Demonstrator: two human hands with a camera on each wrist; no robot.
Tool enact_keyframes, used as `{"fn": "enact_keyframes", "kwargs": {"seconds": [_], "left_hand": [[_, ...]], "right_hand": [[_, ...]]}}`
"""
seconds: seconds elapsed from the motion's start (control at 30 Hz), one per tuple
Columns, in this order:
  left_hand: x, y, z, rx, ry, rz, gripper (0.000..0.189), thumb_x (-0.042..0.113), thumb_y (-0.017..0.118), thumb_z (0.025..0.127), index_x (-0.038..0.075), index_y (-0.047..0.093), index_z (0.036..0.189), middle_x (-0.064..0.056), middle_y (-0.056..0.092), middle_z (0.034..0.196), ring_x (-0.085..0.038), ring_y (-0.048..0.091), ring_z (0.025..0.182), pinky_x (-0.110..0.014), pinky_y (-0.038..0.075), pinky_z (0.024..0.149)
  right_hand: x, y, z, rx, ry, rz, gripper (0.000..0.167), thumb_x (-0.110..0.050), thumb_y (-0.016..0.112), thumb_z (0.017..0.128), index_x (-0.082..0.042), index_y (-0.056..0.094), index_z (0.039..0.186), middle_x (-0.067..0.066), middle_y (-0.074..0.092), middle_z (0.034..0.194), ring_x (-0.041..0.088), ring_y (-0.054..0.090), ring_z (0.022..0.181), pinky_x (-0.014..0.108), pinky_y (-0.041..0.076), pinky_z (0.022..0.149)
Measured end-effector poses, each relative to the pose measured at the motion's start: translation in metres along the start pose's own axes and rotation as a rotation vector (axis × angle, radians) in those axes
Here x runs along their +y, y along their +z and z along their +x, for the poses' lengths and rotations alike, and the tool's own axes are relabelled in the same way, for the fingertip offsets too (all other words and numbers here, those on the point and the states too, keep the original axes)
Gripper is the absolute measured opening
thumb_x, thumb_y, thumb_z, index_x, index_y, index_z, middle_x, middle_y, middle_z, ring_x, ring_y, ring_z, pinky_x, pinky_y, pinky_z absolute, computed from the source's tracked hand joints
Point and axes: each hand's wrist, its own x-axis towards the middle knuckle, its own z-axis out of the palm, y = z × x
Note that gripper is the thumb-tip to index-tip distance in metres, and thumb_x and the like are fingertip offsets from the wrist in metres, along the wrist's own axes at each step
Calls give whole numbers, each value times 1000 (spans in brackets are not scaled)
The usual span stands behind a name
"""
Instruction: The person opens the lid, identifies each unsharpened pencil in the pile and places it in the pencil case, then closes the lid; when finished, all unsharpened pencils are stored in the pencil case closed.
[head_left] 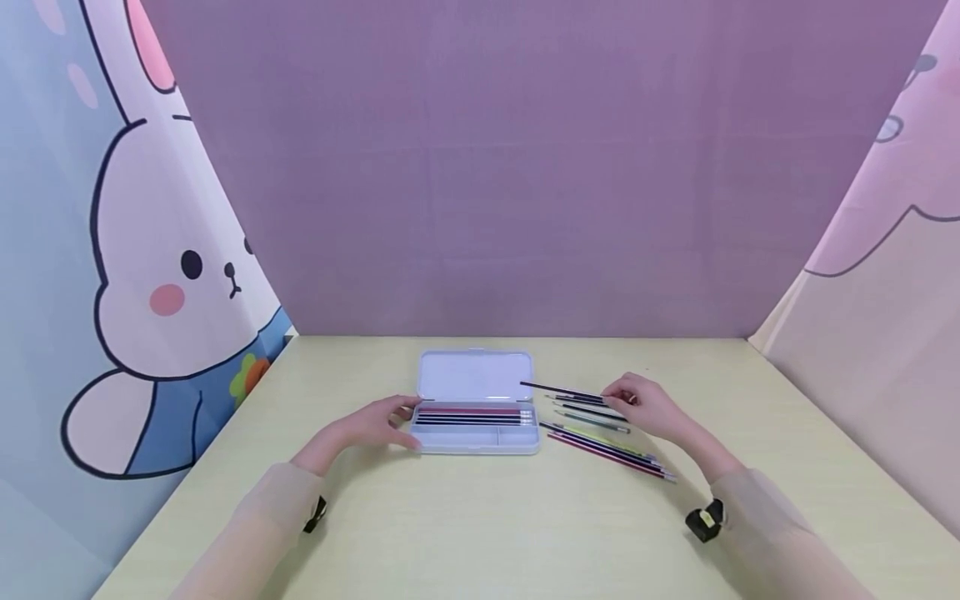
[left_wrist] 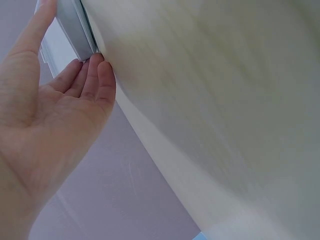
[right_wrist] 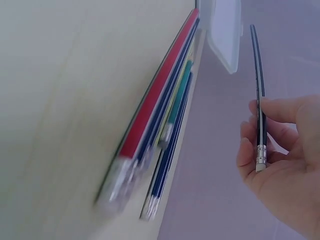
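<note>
A white pencil case (head_left: 465, 448) stands with its lid (head_left: 476, 377) folded back. Several pencils (head_left: 468, 417), red and dark, lie side by side in its rear compartment. My left hand (head_left: 375, 422) holds the case's left end, thumb at the front corner and fingers farther back; in the left wrist view, the bent fingertips (left_wrist: 91, 75) meet the case's edge. Between thumb and fingers, my right hand (head_left: 647, 406) pinches a dark pencil (right_wrist: 258, 65) near its white eraser end. This pencil is raised, its far end pointing left and overlapping the lid's right edge in the head view.
Right of the case, several loose pencils lie on the table (head_left: 465, 525): dark ones and a green pencil (right_wrist: 179, 102) under my right hand, and a nearer bunch with a red pencil (right_wrist: 157, 90). A purple panel (head_left: 487, 167) rises behind the table, with printed curtains on both sides.
</note>
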Motion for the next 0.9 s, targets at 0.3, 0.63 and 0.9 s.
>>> {"fn": "enact_keyframes", "kwargs": {"seconds": [0.3, 0.63, 0.9], "left_hand": [[1, 1, 1, -1, -5, -9, 85, 35, 79, 74, 1, 38, 140, -15, 50, 133, -31, 50, 116, -45, 45, 98], [3, 0, 3, 3, 20, -6, 84, 33, 79, 75, -1, 38, 140, -17, 49, 133, -31, 51, 115, -44, 46, 96], [4, 2, 7, 16, -8, -7, 84, 33, 79, 74, 1, 39, 140, -15, 50, 132, -30, 51, 115, -43, 46, 96]], "right_hand": [[-16, 17, 19, 11, -39, 34, 11, -6, 61, 89, -2, 69, 96, 2, 59, 81, 7, 48, 70, 21, 44, 59], [-32, 31, 43, -18, -41, 50, 12, -8, 63, 88, -4, 70, 97, 2, 60, 82, 12, 48, 72, 21, 41, 57], [-41, 43, 60, -65, -60, 72, 12, -9, 63, 89, -5, 71, 97, 2, 60, 83, 11, 49, 72, 21, 43, 57]]}}
